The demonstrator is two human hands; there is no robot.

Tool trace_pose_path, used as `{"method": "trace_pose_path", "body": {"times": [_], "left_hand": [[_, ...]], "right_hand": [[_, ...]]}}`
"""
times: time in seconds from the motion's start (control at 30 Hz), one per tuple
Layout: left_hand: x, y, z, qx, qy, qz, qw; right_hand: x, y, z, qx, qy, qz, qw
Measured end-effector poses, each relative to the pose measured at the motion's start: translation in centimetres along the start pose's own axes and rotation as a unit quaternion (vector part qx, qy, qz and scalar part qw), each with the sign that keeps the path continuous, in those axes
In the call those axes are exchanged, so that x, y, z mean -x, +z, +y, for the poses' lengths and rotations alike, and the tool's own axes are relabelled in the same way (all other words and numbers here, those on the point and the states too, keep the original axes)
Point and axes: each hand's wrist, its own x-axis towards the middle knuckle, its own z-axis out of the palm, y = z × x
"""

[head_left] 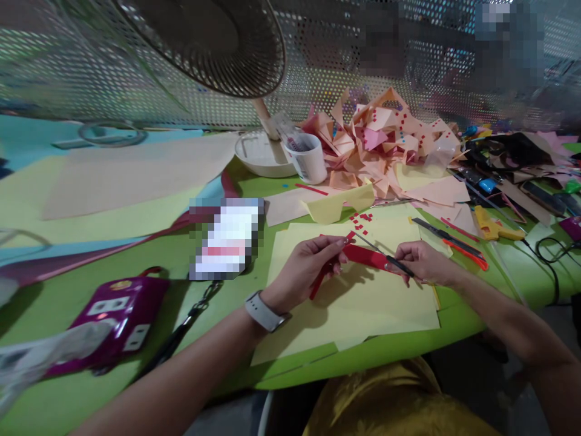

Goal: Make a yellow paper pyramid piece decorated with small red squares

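My left hand (318, 257), with a grey watch band at the wrist, pinches a narrow red paper strip (318, 283) whose tip pokes out past the fingertips. Closed around scissors (399, 265) with dark handles, my right hand (420, 261) points the thin metal blades at that tip. A wider red paper piece (365, 257) spans the gap between the hands; whether either hand grips it, I cannot tell. Beneath both hands lie yellow paper sheets (381, 315). Several small red paper squares (362, 223) are scattered just beyond the blades.
A fan (265, 154) and white cup (311, 160) stand behind, beside heaped peach paper scraps (376, 133). At left are a lit phone (229, 236) and purple power socket box (122, 315). A box cutter (449, 242) and yellow glue gun (494, 225) lie at right.
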Motion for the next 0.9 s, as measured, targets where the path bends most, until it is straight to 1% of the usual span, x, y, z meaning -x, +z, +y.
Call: {"method": "trace_pose_path", "body": {"times": [0.2, 0.33, 0.43, 0.73, 0.9], "left_hand": [[0.3, 0.3, 0.2, 0.007, 0.022, 0.01, 1.0], [0.4, 0.4, 0.3, 0.022, 0.037, 0.03, 0.999], [0.5, 0.5, 0.2, 0.016, 0.035, 0.03, 0.999], [0.3, 0.2, -0.1, 0.021, 0.029, 0.001, 0.999], [0.4, 0.2, -0.2, 0.015, 0.03, 0.003, 0.999]], "right_hand": [[0.0, -0.1, 0.0, -0.011, -0.006, -0.008, 1.0], [0.4, -0.2, -0.4, -0.025, -0.01, -0.043, 0.999], [0.7, 0.0, -0.7, -0.02, 0.0, -0.06, 0.998], [0.7, 0.5, -0.9, 0.0, 0.011, -0.045, 0.999], [0.6, 0.6, -1.1, -0.006, 0.009, -0.039, 0.999]]}}
